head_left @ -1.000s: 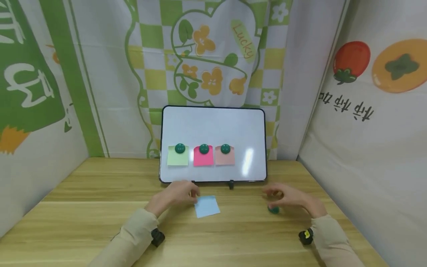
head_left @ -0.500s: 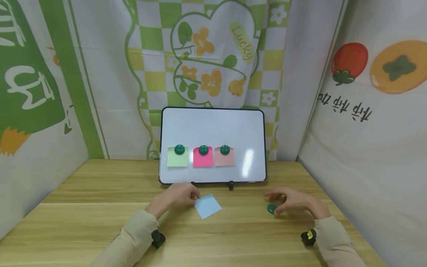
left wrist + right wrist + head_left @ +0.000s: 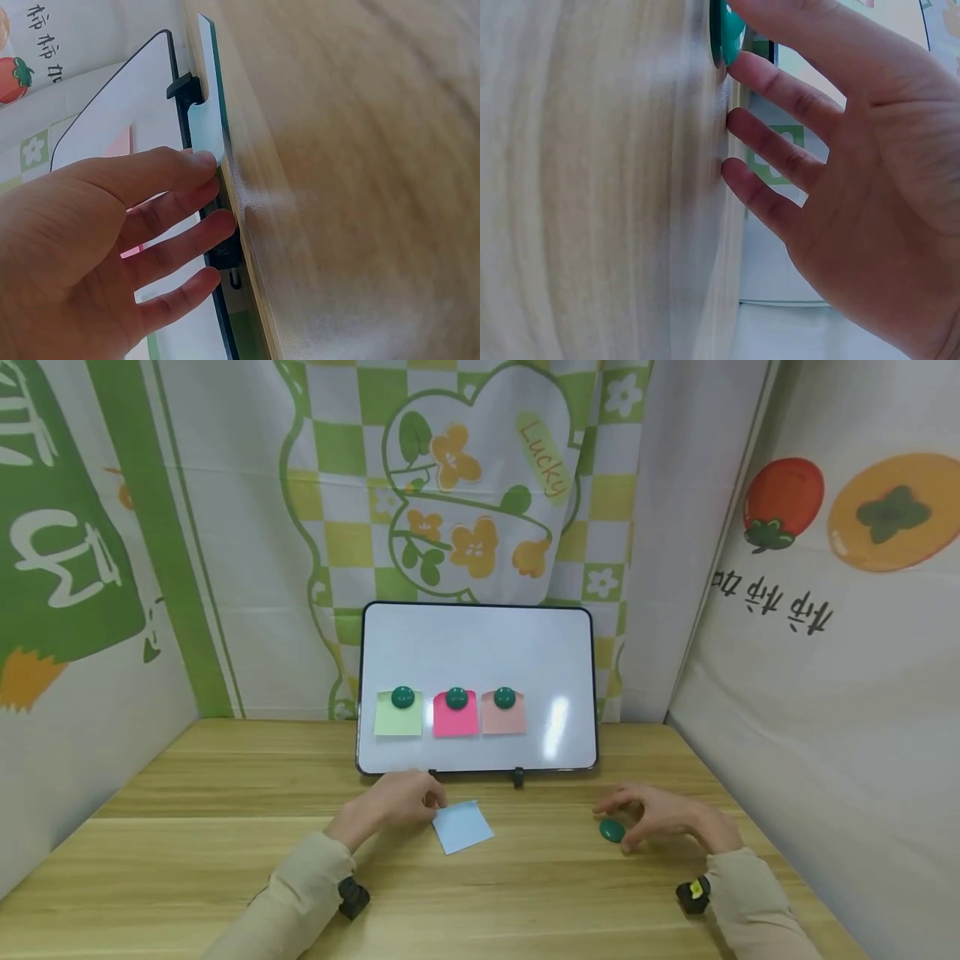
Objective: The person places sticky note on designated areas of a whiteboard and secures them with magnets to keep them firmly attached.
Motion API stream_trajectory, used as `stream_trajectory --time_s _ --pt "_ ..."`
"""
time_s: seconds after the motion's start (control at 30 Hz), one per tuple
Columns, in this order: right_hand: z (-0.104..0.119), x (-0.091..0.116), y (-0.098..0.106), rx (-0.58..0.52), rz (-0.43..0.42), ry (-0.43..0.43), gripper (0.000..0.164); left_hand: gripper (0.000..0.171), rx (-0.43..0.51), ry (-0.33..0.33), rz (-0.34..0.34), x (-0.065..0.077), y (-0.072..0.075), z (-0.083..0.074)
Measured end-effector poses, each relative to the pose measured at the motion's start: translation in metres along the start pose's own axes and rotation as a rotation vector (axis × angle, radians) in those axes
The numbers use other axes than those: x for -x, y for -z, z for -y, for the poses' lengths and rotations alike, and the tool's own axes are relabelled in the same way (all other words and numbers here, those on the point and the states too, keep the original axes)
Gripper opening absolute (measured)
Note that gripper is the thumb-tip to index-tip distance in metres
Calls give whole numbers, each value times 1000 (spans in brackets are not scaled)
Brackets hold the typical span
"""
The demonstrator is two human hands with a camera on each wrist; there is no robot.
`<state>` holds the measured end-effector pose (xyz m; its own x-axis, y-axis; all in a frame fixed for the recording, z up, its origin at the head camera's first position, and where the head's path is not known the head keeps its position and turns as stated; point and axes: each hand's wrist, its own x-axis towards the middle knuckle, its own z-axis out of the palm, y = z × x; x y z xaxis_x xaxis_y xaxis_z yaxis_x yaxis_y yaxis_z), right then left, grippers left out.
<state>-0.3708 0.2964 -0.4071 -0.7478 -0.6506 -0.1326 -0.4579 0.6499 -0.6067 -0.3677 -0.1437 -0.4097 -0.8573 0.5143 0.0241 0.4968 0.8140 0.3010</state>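
Note:
My left hand point(image 3: 396, 797) pinches the near corner of a light blue sticky note point(image 3: 463, 827) between thumb and index finger. In the left wrist view the note point(image 3: 209, 124) extends beyond the thumb tip, just over the wood, with the other fingers spread. To the right, a round green magnet point(image 3: 612, 831) lies on the table. My right hand point(image 3: 663, 817) is held over it, thumb on the near side and fingers on the far side, loosely bent. In the right wrist view the magnet point(image 3: 733, 36) is partly cut off at the top edge, with the index fingertip right at it.
Behind the hands a whiteboard point(image 3: 480, 647) leans upright on small black feet. Green magnets hold a pale green note point(image 3: 398, 720), a hot pink note point(image 3: 455, 723) and a salmon note point(image 3: 503, 720) on it. Printed cloth point(image 3: 345, 460) hangs around the wooden table point(image 3: 480, 910).
The blue note has turned and shifted slightly in the left fingers. The right thumb, earlier overlapping the green magnet, now stands beside it, and the magnet shows fully.

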Motion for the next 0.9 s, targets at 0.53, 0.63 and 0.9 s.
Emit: stream_trajectory --time_s 0.53,0.63,0.9 --pt "-6 -3 -2 24 -15 64 45 8 3 1 15 -2 -2 2" --pt "-7 -4 -2 13 -12 47 44 9 1 -4 12 -2 -2 1" --pt "-10 -5 -2 6 -27 19 42 9 7 -7 6 -1 -1 2"
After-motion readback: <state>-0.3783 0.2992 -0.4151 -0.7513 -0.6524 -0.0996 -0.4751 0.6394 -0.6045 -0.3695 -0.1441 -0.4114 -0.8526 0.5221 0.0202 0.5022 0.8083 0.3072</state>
